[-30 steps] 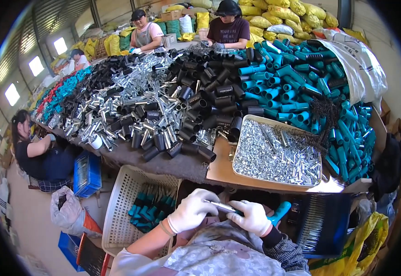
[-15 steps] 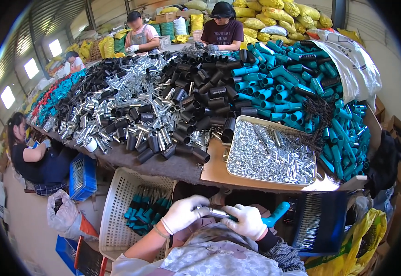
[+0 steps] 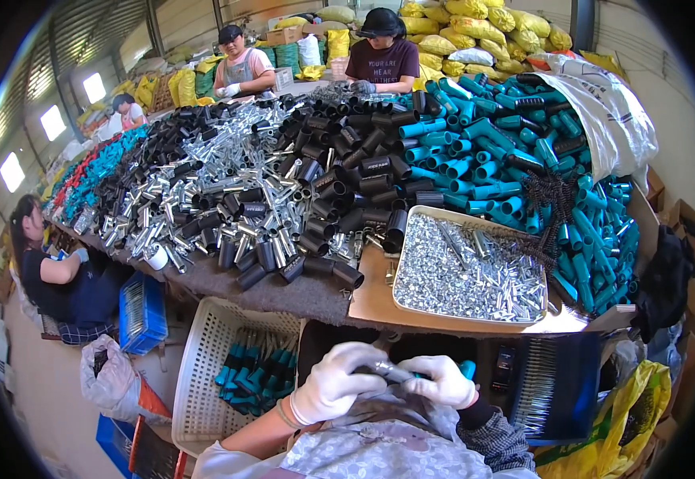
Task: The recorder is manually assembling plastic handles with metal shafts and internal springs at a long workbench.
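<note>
Both my hands wear white gloves and meet over my lap, below the table's front edge. My left hand (image 3: 338, 385) is closed around the metal end of a teal-handled tool, where a grey metal sleeve (image 3: 393, 371) shows past the fingers. My right hand (image 3: 446, 382) wraps the teal handle (image 3: 467, 369), mostly hidden by the glove, with a bit of it sticking out beyond the knuckles. To the left, a white slotted basket (image 3: 189, 375) holds several teal-and-black handled tools (image 3: 252, 367). A dark blue bin (image 3: 575, 399) with many thin metal rods (image 3: 537, 383) stands to the right.
On the table (image 3: 315, 297) lie heaps of black sleeves (image 3: 375, 168), shiny metal tubes (image 3: 276, 239) and teal handles (image 3: 495, 152). A tray (image 3: 403, 299) of small metal parts sits at the front edge. Yellow sack (image 3: 643, 399) at lower right. Other people work at the far and left sides.
Both hands have lifted slightly and the right has shifted a little right. The tool has turned, so less of its teal handle shows past my right hand.
</note>
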The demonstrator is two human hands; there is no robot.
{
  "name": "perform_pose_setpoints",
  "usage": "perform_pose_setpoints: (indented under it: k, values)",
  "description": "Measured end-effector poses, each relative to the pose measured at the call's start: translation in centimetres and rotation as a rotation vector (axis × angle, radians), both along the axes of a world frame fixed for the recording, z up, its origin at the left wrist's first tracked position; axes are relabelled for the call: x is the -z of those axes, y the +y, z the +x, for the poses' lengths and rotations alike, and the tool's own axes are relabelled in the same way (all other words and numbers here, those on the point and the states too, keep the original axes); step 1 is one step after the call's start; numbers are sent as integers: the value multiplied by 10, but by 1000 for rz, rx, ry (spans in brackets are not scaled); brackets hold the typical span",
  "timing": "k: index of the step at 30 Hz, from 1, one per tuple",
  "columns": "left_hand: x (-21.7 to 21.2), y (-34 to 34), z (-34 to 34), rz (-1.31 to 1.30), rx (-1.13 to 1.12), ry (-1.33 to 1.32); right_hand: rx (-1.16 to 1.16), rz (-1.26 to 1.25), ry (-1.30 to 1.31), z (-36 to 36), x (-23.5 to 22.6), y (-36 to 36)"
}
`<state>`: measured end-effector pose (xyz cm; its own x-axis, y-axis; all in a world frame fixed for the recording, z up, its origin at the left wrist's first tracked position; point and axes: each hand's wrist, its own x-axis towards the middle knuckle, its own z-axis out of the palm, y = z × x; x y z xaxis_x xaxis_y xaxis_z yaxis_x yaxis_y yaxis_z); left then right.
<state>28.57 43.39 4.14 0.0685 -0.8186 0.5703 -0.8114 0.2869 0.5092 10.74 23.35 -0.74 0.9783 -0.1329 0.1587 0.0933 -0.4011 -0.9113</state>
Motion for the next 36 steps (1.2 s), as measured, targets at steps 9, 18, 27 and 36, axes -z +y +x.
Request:
perform_pose_setpoints:
  k: [9,18,27,36]
  values:
    - [52,42,14,400,-11,205,330,1416,-421,3,-17,16]
    - [86,12,7,644,-178,262,497,1001,58,88,349,-32]
    - [160,-10,-2,801,-204,279,470,236,299,156,406,-31]
    - [179,-25,-3,756,-239,234,372,58,249,161,425,-41]
